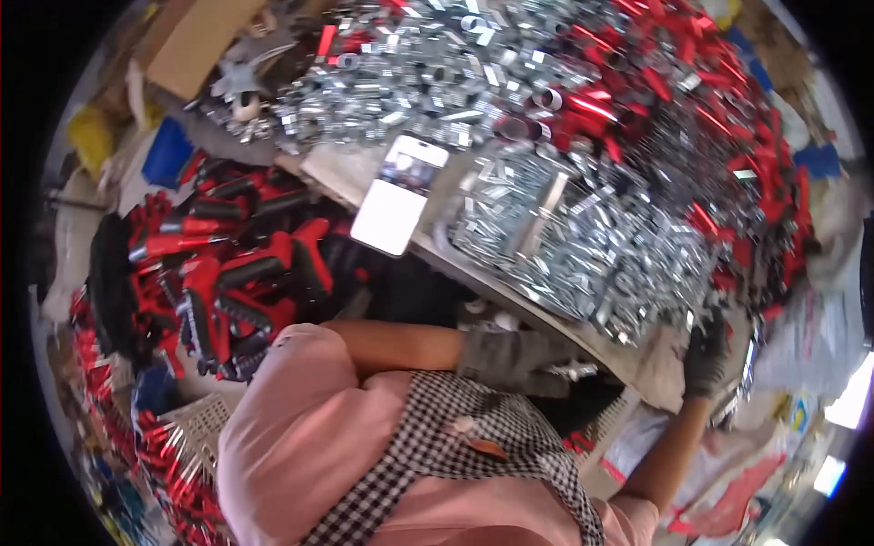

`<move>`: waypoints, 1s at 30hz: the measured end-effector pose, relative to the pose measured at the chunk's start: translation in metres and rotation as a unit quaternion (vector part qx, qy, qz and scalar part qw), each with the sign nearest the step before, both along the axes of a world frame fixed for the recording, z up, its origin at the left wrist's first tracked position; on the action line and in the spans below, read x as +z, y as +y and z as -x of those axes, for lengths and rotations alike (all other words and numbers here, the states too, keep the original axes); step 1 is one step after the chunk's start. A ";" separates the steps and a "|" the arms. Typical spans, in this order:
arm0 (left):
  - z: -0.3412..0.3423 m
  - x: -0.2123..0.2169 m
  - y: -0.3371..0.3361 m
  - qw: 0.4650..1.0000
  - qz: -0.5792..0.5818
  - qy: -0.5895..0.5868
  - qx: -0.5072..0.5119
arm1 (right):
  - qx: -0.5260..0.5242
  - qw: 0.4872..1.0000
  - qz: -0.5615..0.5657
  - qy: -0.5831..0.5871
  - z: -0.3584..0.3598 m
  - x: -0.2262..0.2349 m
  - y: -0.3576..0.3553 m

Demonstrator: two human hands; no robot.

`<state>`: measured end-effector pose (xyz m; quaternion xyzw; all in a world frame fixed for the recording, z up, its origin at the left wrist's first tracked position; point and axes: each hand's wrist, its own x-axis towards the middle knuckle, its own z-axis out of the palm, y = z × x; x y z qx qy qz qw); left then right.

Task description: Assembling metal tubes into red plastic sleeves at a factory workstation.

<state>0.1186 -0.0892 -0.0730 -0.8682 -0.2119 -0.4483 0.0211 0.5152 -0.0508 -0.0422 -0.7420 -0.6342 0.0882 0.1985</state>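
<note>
My left grip (514, 359) pinches a silver metal part (574, 370) near the surface (341, 173); whether my right grip (706, 359) is closed, I can't tell. A careless bump could drop the edge-perched smartphone (399, 196).

A pale work table (341, 173) was seen set on a slant, with a brown cardboard box (194, 47) placed near its far left end. White plastic bags (810, 338) were bunched up on the right. Bright patches of white light (852, 399) were seen at the right edge
</note>
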 end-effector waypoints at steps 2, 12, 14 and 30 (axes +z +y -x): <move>-0.004 -0.004 0.004 0.911 0.341 -0.099 -0.210 | 0.121 0.950 -0.015 -0.289 -0.014 -0.008 0.011; -0.015 -0.030 0.025 0.722 0.575 -0.091 -0.374 | 0.117 0.964 0.075 -0.226 0.001 -0.016 0.027; -0.014 -0.032 0.025 0.700 0.595 -0.096 -0.384 | 0.127 0.959 0.085 -0.240 0.004 -0.013 0.025; 0.000 -0.020 0.023 0.790 0.491 -0.154 -0.333 | -0.071 0.958 0.014 0.276 -0.041 -0.017 0.027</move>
